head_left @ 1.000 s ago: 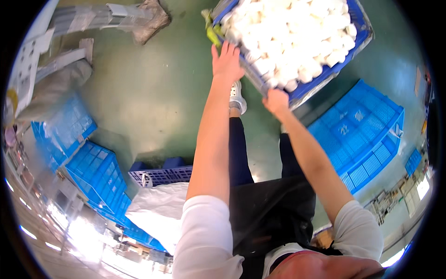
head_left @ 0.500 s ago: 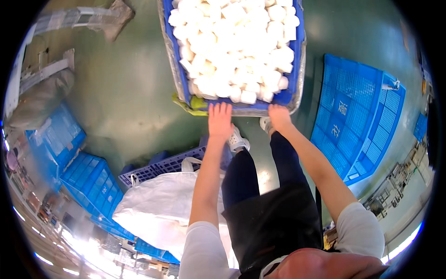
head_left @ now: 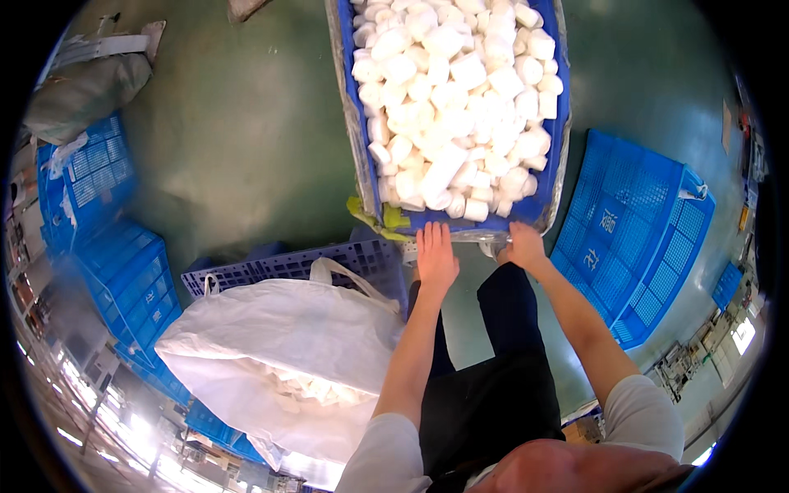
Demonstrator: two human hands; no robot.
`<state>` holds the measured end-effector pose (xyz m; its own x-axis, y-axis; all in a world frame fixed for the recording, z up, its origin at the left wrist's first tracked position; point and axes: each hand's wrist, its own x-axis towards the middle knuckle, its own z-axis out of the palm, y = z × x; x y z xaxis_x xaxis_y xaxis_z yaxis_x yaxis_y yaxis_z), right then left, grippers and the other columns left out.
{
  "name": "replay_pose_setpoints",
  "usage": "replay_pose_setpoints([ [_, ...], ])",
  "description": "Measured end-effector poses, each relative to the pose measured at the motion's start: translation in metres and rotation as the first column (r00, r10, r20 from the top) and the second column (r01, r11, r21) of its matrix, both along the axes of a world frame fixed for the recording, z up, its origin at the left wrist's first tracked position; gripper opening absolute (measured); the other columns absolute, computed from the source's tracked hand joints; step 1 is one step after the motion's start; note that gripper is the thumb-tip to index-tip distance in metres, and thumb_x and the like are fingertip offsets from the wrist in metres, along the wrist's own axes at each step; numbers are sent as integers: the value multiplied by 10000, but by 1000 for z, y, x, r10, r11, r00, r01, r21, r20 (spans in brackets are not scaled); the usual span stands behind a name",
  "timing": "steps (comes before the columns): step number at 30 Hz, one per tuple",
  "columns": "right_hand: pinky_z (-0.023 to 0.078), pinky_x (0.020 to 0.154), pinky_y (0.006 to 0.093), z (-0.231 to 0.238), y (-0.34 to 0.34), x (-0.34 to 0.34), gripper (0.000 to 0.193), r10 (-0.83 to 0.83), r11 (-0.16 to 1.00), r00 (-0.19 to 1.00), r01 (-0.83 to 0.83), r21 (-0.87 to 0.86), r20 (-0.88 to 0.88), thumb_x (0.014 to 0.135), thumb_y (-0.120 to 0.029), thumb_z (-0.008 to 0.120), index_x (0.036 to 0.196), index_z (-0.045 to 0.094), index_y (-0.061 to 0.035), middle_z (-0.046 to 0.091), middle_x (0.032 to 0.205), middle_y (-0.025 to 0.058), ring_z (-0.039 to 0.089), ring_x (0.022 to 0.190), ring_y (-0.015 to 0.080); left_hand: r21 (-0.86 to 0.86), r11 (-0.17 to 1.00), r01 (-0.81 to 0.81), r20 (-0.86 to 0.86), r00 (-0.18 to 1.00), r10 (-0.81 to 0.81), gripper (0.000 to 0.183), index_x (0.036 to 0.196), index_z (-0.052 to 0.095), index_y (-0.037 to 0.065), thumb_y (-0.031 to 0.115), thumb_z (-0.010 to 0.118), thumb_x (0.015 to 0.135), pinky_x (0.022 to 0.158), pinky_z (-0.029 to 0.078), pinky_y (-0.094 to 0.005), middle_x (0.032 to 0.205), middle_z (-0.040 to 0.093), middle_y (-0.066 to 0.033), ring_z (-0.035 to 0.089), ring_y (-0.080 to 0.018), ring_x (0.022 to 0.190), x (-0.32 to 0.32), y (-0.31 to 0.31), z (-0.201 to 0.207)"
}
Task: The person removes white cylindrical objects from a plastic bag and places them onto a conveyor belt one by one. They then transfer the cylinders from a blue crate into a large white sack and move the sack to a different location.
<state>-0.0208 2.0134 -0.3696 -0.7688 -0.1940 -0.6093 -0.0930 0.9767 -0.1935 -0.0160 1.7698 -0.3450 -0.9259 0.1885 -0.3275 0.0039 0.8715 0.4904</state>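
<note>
A deep blue bin (head_left: 485,223) stands in front of me, heaped with short white cylindrical pieces (head_left: 452,99). Clear plastic wraps its outer edge, and a yellow-green strip (head_left: 386,218) is tied at its near left corner. My left hand (head_left: 437,256) lies over the near rim, fingers hooked across the top edge. Farther right on that same rim, near the corner, my right hand (head_left: 526,246) is closed round the edge. Both arms reach forward, and the thumbs' undersides are hidden.
On my left a big white sack (head_left: 279,329) gapes, showing white pieces inside, beside a purple-grey plastic pallet (head_left: 246,267). Blue crates (head_left: 123,271) line the far left. A large blue mesh crate (head_left: 625,230) stands to the right on the green floor (head_left: 238,140).
The bin and both hands sit lower and farther right in view, the bin closer to my body. More of the sack's opening shows. Both hands keep their hold on the rim.
</note>
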Motion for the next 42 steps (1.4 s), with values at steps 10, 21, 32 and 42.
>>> replay_pose_setpoints([
  [10,506,688,424,13,-5,-47,385,270,962,837,-223,-155,475,751,-313,608,970,568,2,631,878,176,633,831,311,-167,351,-921,482,234,844,576,1165,397,-102,278,629,799,886,409,-437,1118,504,-297,532,-407,1000,12,94,-44],
  [21,479,570,372,92,194,-207,99,91,964,995,-75,-256,49,744,-158,542,767,620,-102,606,704,126,595,647,305,-83,-57,-995,554,-93,827,525,1040,465,-117,339,606,821,797,455,-383,1040,585,-228,585,-301,905,1,112,-94],
  [32,443,876,413,24,8,-619,571,279,902,702,-425,-72,-656,737,-237,617,1249,425,-69,566,1135,194,544,1038,360,180,-98,-979,434,-10,901,518,1212,385,-92,286,530,889,905,413,-361,1237,456,-245,502,-273,1081,54,144,-110],
  [42,459,534,409,-58,-32,-718,279,384,886,864,-444,-134,-325,705,-321,618,697,618,-42,617,612,129,605,568,272,39,-807,-589,531,-672,516,367,932,609,-86,239,663,770,669,450,-297,905,617,-102,556,-155,761,-36,163,-78],
])
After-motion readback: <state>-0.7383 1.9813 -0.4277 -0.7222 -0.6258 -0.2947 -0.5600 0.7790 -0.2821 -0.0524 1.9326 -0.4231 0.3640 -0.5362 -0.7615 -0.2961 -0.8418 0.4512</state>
